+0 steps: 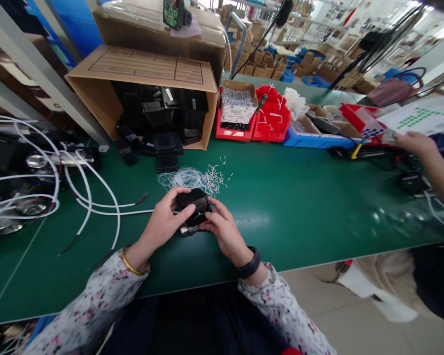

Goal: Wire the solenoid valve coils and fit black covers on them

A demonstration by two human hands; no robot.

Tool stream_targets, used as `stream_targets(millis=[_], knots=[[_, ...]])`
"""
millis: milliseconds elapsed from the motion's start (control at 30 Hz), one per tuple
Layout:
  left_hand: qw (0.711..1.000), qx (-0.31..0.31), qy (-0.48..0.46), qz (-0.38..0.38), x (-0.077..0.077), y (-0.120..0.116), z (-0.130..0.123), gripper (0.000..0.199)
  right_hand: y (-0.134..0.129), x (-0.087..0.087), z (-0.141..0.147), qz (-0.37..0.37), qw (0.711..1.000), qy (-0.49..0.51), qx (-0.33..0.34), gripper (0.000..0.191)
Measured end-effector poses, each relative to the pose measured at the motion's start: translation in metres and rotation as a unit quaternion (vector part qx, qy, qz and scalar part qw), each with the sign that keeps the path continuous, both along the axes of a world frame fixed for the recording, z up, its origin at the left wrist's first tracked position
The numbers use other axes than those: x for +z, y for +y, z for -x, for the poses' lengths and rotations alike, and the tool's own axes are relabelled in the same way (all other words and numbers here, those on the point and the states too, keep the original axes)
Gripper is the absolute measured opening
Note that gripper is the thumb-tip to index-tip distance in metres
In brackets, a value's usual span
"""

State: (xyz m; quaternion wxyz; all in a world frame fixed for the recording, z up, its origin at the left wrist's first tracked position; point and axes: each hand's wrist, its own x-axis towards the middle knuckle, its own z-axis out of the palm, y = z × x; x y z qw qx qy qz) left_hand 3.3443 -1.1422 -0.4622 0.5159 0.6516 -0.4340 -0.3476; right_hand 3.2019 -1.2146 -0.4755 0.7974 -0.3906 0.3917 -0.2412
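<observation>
Between my two hands a black plastic housing (194,198) is held just above the green table. My left hand (166,219) grips its left side, thumb across the front. On the right side, the fingers of my right hand (222,227) close on its lower edge. A white cable (133,212) runs in from the left towards the housing. Beneath the housing shows a small metallic cylindrical part (187,230), partly hidden. Right behind my hands lie a coil of thin clear line (185,178) and a heap of small screws (213,179).
An open cardboard box (144,66) of black plastic parts stands at the back. Red bins (235,134) and a blue bin (311,141) line the rear. Lamps with white cables (37,160) crowd the left. At right, another person's hand (416,143) reaches towards a sheet.
</observation>
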Motion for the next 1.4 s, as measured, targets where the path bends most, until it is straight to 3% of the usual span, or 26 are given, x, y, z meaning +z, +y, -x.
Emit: stream_targets(millis=[133, 567, 1000, 1200, 1400], knots=[[1.000, 0.013, 0.025, 0.011, 0.000, 0.001, 0.003, 0.044, -0.001, 0.001, -0.003, -0.003, 1.000, 0.020, -0.003, 0.040], [0.998, 0.032, 0.044, 0.011, 0.000, 0.005, 0.008, 0.044, 0.002, 0.010, -0.004, 0.043, 0.996, 0.074, 0.038, 0.048], [0.999, 0.037, -0.007, 0.003, 0.006, 0.009, 0.015, 0.043, 0.011, 0.011, 0.001, 0.016, 0.999, 0.035, 0.030, 0.056], [0.999, 0.042, -0.006, 0.003, 0.008, 0.010, 0.018, 0.043, 0.010, 0.008, 0.007, -0.043, 0.999, -0.028, 0.019, 0.044], [0.999, 0.049, 0.015, 0.003, 0.010, 0.011, 0.020, 0.042, 0.010, 0.003, 0.010, -0.037, 0.999, -0.033, 0.017, 0.042]])
